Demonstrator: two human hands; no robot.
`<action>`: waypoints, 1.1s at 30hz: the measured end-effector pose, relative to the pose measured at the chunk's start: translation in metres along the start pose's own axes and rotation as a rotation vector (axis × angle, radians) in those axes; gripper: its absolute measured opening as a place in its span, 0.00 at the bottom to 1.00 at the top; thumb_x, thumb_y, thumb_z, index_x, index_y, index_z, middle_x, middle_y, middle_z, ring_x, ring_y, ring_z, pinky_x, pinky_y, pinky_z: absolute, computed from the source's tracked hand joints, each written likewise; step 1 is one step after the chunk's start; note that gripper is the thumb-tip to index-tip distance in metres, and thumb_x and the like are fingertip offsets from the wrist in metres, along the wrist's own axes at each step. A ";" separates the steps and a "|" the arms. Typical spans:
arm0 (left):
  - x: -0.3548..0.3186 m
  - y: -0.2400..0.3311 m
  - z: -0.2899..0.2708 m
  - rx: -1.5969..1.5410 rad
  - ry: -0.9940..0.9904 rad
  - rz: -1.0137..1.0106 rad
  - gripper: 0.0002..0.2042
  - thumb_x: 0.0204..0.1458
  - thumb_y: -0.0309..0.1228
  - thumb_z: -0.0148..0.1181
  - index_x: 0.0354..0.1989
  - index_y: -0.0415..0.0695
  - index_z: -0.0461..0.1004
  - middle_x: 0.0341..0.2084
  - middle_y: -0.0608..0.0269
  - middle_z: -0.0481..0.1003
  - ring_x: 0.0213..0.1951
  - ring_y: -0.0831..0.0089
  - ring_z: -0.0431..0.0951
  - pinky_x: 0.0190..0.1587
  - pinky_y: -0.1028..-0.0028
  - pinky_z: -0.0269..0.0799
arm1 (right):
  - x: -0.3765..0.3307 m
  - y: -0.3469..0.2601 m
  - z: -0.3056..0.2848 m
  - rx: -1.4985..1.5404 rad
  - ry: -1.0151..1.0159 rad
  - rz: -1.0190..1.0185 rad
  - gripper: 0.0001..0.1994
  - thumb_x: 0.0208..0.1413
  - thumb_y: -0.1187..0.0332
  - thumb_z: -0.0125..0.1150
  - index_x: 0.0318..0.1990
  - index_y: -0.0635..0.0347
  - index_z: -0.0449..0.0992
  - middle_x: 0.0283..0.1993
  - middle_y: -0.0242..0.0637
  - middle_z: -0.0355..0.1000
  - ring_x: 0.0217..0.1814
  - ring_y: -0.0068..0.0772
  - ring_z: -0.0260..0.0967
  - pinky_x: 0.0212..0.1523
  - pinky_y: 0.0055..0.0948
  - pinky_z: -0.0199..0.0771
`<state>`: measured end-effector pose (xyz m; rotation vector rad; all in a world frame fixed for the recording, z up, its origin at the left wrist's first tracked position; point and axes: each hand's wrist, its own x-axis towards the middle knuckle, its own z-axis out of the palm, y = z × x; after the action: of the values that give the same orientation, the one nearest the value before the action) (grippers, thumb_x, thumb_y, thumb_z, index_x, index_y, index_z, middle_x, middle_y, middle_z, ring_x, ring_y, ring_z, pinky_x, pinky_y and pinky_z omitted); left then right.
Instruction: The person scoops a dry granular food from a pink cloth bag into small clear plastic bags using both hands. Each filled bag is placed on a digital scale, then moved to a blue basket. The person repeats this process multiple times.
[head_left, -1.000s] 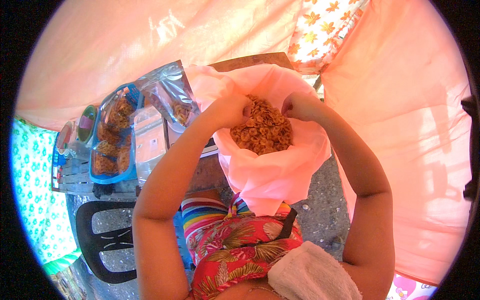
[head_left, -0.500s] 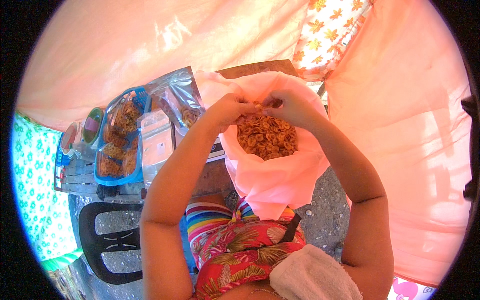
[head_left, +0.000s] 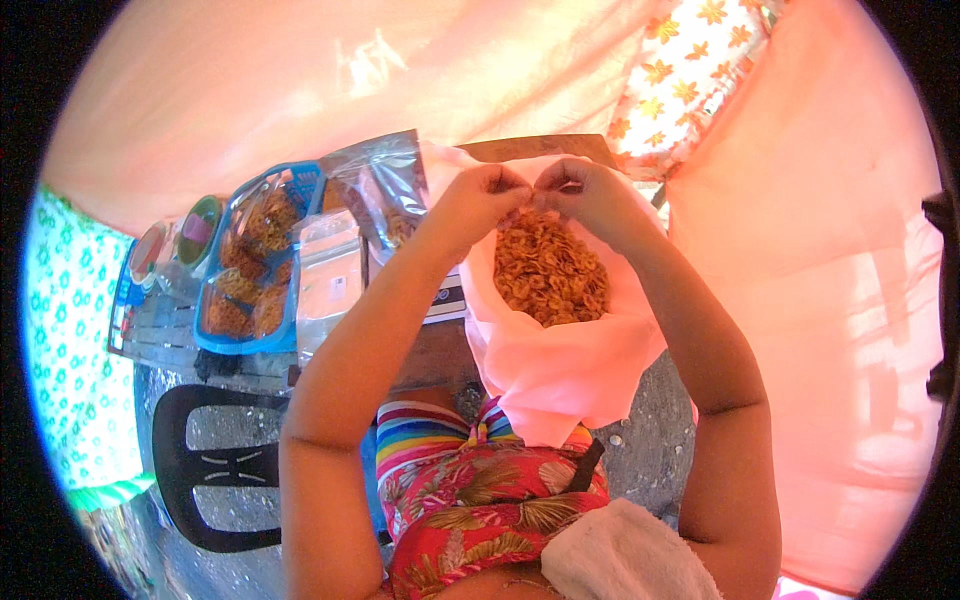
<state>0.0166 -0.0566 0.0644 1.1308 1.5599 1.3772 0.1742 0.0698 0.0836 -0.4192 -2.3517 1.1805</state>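
My left hand (head_left: 487, 200) and my right hand (head_left: 585, 198) meet over the far edge of a heap of brown banana chips (head_left: 552, 275). Both have thumb and fingers pinched, their tips almost touching; whatever lies between them is too small to make out. The chips sit in a deep container lined with pink cloth (head_left: 565, 372), which drapes over its near side. Just left of my left forearm stands a clear, silvery pouch (head_left: 385, 180) with some chips inside.
On the wooden table at left are a blue basket (head_left: 215, 345) with bagged brown snacks, flat clear pouches (head_left: 330, 275), a scale (head_left: 447, 300) and round-lidded tubs (head_left: 198, 230). A black plastic chair (head_left: 175, 470) stands at lower left. Pink sheeting (head_left: 800, 300) hangs close around.
My hands have risen slightly toward the far rim and their fingertips have come together. The view has shifted a little, so the table things appear farther right.
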 end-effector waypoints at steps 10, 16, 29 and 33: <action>-0.022 0.080 -0.155 0.435 0.402 0.332 0.12 0.61 0.27 0.54 0.52 0.41 0.74 0.44 0.58 0.79 0.42 0.69 0.80 0.48 0.69 0.77 | 0.131 -0.080 0.047 -0.132 -0.043 -0.327 0.13 0.52 0.68 0.72 0.43 0.61 0.78 0.37 0.37 0.78 0.37 0.27 0.75 0.38 0.25 0.76; -0.022 0.056 -0.172 0.603 0.515 0.298 0.12 0.54 0.25 0.62 0.47 0.39 0.78 0.34 0.58 0.81 0.35 0.67 0.83 0.41 0.71 0.79 | 0.162 -0.108 0.078 -0.427 -0.262 -0.376 0.13 0.50 0.68 0.72 0.43 0.59 0.80 0.36 0.39 0.79 0.37 0.32 0.76 0.39 0.30 0.76; -0.014 0.034 -0.164 0.805 0.424 0.339 0.09 0.49 0.26 0.68 0.38 0.38 0.79 0.31 0.55 0.82 0.34 0.66 0.83 0.41 0.68 0.78 | 0.188 -0.096 0.086 -0.522 -0.456 -0.256 0.18 0.39 0.65 0.77 0.41 0.58 0.83 0.31 0.41 0.81 0.34 0.35 0.80 0.36 0.37 0.78; -0.008 0.026 -0.171 0.729 0.406 0.309 0.09 0.49 0.26 0.68 0.38 0.40 0.80 0.32 0.57 0.82 0.35 0.65 0.82 0.42 0.68 0.77 | 0.193 -0.091 0.083 -0.498 -0.463 -0.305 0.16 0.39 0.64 0.77 0.39 0.56 0.84 0.33 0.40 0.80 0.34 0.35 0.78 0.36 0.38 0.78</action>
<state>-0.1378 -0.1192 0.1129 1.6423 2.3754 1.3149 -0.0379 0.0516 0.1668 0.0768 -2.9777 0.5824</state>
